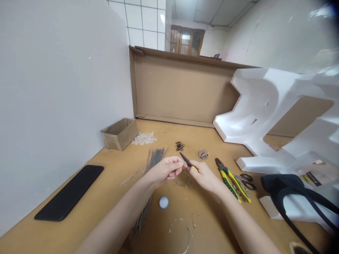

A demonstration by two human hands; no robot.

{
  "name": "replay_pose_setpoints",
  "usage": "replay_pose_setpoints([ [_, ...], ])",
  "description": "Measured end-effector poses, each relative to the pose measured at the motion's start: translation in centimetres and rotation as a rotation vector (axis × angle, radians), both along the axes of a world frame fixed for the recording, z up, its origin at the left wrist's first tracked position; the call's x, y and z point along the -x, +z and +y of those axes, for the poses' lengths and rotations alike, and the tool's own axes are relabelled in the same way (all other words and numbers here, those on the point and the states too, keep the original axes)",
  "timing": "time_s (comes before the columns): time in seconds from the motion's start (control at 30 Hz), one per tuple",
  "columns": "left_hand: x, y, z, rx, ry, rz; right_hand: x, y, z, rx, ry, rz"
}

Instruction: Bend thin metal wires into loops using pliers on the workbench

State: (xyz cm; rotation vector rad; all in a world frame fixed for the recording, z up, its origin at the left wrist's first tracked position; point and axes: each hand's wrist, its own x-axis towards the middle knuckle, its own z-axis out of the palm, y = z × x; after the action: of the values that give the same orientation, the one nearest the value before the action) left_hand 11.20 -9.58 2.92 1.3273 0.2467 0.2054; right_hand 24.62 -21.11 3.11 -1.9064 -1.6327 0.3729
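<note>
From the head camera, the person's left hand (165,171) was curled in front of the body, its thumb and fingers pinched together close to the tip of a pair of small black-nosed pliers (187,160); whether it had hold of anything small there could not be told. The right hand (203,175) was closed around the yellow-handled grip of those pliers, and their nose pointed up and left toward the left hand's fingertips, above the middle of the wooden table (111,169).

Just left of the hands lay a bundle of thin metal rods (155,158), and near the far edge sat a small cardboard box (119,134) beside a heap of clear beads (144,138). Black rubber rings (180,146) and a small cluster of metal rings (203,153) lay beyond the hands. To the right were green-and-yellow combination pliers (233,184) touching black-handled scissors (246,181). A white bottle cap (163,202) and a loop of wire (180,233) lay nearer the person, a black pad (69,192) lay along the left edge, and a large white foam form (275,116) stood at the right.
</note>
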Motion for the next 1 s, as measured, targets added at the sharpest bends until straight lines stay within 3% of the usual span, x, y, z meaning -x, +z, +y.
replay_pose_setpoints([
  [0.5,-0.1,0.4,-0.2,-0.129,0.055,0.057,0.2,0.5,-0.3,0.021,-0.03,0.028],
  [0.63,-0.3,0.3,-0.5,-0.261,0.086,0.051,-0.1,-0.1,-0.1,0.065,0.017,0.297],
  [0.8,-0.3,-0.2,-0.7,-0.601,0.169,-0.045,-0.4,-0.7,0.1,0.138,0.153,0.705],
  [0.9,-0.3,-0.4,-0.8,-0.735,0.221,-0.045,-0.4,-0.7,0.1,0.149,0.173,0.828],
  [1.0,-0.4,-0.6,-0.7,-0.748,0.244,-0.042,-0.2,-0.7,0.2,0.143,0.151,0.845],
])
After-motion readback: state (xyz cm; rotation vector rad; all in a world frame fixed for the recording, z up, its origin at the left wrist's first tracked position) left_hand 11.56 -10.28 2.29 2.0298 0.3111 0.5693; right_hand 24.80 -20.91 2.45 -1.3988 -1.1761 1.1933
